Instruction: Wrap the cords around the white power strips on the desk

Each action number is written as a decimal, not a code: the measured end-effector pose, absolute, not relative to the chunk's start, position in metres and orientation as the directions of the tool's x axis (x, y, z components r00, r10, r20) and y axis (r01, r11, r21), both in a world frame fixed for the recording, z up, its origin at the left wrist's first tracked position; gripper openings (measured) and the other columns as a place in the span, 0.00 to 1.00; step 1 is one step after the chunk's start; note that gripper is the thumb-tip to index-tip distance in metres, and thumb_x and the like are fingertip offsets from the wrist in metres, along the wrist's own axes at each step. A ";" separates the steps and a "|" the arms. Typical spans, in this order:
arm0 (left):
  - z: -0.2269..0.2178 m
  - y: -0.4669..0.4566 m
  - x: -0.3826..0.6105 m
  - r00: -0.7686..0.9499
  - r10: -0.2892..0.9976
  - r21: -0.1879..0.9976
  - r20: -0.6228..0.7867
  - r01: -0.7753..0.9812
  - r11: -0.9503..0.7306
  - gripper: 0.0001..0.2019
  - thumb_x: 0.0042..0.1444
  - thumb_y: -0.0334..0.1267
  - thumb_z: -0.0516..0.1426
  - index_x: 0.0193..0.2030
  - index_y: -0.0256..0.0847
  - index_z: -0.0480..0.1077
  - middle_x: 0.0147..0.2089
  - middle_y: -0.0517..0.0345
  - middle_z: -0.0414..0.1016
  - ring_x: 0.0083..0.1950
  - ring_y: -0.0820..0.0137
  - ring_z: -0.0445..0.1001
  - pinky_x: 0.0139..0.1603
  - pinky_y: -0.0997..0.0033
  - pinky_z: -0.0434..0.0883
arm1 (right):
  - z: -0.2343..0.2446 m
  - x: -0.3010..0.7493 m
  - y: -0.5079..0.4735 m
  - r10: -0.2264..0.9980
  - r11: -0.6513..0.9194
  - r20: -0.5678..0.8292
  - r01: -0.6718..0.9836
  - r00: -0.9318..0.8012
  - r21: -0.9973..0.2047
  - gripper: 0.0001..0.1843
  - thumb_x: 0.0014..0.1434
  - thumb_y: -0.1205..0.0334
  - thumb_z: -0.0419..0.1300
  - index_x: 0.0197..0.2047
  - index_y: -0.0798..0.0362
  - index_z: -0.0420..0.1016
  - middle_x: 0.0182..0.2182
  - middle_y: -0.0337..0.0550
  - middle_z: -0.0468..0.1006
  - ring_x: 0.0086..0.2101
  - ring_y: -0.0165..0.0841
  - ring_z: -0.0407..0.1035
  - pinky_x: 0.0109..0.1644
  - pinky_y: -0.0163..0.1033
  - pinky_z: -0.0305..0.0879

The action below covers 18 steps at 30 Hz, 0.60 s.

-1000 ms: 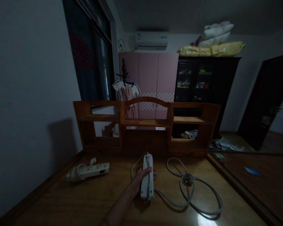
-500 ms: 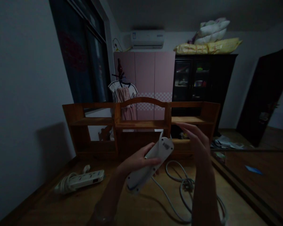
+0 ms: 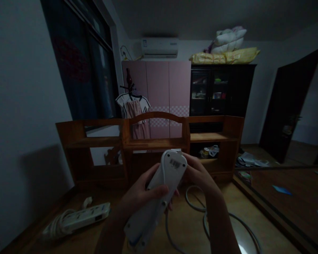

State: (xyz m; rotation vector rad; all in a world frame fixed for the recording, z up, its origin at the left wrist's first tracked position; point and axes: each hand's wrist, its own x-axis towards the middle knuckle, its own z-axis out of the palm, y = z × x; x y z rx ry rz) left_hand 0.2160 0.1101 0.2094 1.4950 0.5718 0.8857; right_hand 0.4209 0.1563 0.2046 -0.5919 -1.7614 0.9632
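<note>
A white power strip [image 3: 159, 195] is lifted above the wooden desk [image 3: 182, 225], its back with a label facing me. My left hand [image 3: 140, 192] is wrapped round its middle. My right hand [image 3: 200, 174] grips its far end, fingers curled behind it. Its grey cable [image 3: 198, 208] hangs down and loops on the desk to the right. A second white power strip [image 3: 81, 219] with a coiled cord lies on the desk at the left.
A wooden shelf unit [image 3: 151, 144] stands along the back of the desk. A grey wall [image 3: 21, 123] closes the left side. Behind are a pink wardrobe [image 3: 159, 91], a dark cabinet [image 3: 219, 91] and a dark door [image 3: 288, 106] at the right.
My left hand lifted the power strip off the desk and turned its back to me. My right hand came in and closed on its far end. The view shifted left.
</note>
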 end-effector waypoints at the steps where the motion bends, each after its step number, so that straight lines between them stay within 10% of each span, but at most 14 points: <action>1: 0.209 0.114 0.216 0.558 0.802 0.976 0.212 -0.156 -0.149 0.33 0.51 0.47 0.62 0.62 0.42 0.56 0.43 0.45 0.76 0.30 0.62 0.77 0.29 0.65 0.74 | 0.204 0.417 0.159 0.756 0.583 0.547 -0.011 -0.360 -0.813 0.14 0.63 0.51 0.54 0.43 0.53 0.70 0.30 0.37 0.68 0.28 0.27 0.62 0.31 0.30 0.60; 9: 0.203 0.141 0.215 0.196 0.922 0.942 0.335 -0.085 -0.324 0.30 0.52 0.49 0.61 0.58 0.42 0.58 0.43 0.46 0.76 0.30 0.63 0.77 0.27 0.68 0.73 | 0.195 0.400 0.168 0.744 0.667 0.604 0.371 -0.287 -0.646 0.13 0.68 0.56 0.44 0.46 0.52 0.65 0.31 0.38 0.71 0.33 0.29 0.65 0.38 0.31 0.60; 18: 0.186 0.189 0.196 -0.291 0.764 0.818 0.576 0.206 -0.538 0.25 0.47 0.45 0.65 0.52 0.44 0.66 0.48 0.54 0.74 0.50 0.62 0.73 0.52 0.68 0.68 | 0.184 0.398 0.170 0.806 0.566 0.466 0.707 -0.365 -0.424 0.11 0.67 0.64 0.47 0.48 0.51 0.67 0.28 0.42 0.75 0.26 0.30 0.67 0.31 0.31 0.53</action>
